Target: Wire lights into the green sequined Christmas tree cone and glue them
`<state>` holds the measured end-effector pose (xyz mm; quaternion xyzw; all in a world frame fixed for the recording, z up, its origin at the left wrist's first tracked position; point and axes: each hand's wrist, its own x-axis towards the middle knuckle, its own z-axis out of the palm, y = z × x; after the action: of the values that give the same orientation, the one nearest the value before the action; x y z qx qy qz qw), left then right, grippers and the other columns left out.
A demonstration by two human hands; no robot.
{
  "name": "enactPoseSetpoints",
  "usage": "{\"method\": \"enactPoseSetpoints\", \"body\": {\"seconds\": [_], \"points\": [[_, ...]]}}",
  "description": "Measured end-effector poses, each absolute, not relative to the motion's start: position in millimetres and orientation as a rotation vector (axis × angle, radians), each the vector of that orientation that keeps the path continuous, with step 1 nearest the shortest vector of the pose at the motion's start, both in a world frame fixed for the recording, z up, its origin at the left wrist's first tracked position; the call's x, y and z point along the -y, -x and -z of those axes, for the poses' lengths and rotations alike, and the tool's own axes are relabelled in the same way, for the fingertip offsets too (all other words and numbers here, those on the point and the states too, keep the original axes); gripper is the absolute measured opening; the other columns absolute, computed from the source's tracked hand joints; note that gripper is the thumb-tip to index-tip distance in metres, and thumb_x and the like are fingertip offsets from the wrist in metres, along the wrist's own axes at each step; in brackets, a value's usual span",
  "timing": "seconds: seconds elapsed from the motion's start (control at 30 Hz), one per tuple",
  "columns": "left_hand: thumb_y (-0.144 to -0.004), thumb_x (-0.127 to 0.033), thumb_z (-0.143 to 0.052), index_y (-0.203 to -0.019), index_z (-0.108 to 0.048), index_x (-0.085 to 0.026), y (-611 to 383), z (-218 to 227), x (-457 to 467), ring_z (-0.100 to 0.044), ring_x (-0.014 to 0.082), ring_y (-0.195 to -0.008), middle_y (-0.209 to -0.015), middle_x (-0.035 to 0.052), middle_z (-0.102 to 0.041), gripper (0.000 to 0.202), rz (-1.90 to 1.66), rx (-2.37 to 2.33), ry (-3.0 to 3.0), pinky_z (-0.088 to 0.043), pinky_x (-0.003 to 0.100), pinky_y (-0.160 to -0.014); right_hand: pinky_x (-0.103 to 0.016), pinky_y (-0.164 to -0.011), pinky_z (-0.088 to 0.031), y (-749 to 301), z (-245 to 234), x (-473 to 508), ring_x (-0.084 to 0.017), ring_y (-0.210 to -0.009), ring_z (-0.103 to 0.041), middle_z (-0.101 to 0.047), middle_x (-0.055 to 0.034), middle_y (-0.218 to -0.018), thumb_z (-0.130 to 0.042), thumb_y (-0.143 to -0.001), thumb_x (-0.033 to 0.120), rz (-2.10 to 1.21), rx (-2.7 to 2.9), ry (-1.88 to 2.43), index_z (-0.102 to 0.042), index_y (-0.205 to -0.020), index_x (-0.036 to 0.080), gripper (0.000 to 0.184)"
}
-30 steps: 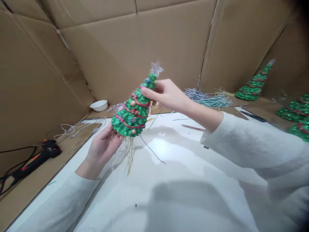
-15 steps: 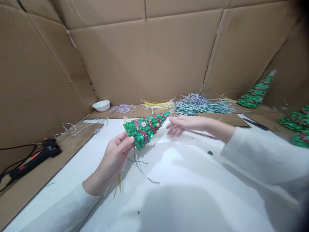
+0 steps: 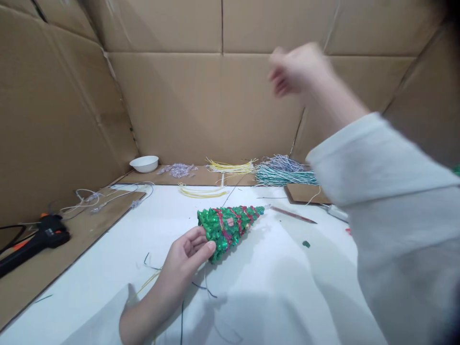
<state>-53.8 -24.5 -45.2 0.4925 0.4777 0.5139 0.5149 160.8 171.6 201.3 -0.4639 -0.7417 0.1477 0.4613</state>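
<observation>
My left hand (image 3: pixel 189 251) is shut on the wide base of a small green tinsel Christmas tree (image 3: pixel 233 227), thumb in front. The tree lies tilted on its side just over the white table, its tip pointing right. Red garland and a small pink square decorate it, and a clear piece sits at the tip. High above the table, in front of the cardboard wall, is my right hand (image 3: pixel 300 69). Its fingers look curled together but are blurred, and anything in them cannot be made out.
A black glue gun (image 3: pixel 50 235) lies at the left. Along the back are a white bowl (image 3: pixel 144 164), clear beads (image 3: pixel 178 170), yellow wires (image 3: pixel 232 166) and green wires (image 3: pixel 283 176). A brown stick (image 3: pixel 294 215) and a green scrap (image 3: pixel 305 244) lie on the table (image 3: pixel 273 297).
My right hand has left the tree's tip and risen high up, its fingers curling in. My left hand still holds the tree, now lower in view. The view has shifted somewhat.
</observation>
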Motion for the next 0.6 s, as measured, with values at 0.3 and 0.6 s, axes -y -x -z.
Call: {"method": "enactPoseSetpoints", "body": {"seconds": [0.3, 0.6], "points": [[-0.072, -0.037, -0.069, -0.084, -0.06, -0.019, 52, 59, 17, -0.061, 0.0197, -0.082, -0.082, 0.0056, -0.064, 0.023, -1.23, -1.086, -1.203, -0.047, 0.028, -0.077, -0.038, -0.081, -0.052, -67, -19, -220, -0.017, -0.094, -0.061, -0.061, -0.0076, -0.111, -0.055, -0.09, 0.033, -0.138, 2.887, 1.421, -0.058, -0.111, 0.015, 0.028], [-0.077, -0.036, -0.064, -0.092, -0.061, -0.018, 52, 61, 15, -0.062, 0.0208, -0.088, -0.096, 0.0095, -0.067, 0.023, -1.237, -1.057, -1.267, -0.047, 0.029, -0.08, -0.04, -0.084, -0.051, -45, 17, -239, -0.021, -0.101, -0.059, -0.057, -0.0089, -0.119, -0.055, -0.089, 0.034, -0.086, 3.126, 1.344, -0.056, -0.117, 0.015, 0.034]]}}
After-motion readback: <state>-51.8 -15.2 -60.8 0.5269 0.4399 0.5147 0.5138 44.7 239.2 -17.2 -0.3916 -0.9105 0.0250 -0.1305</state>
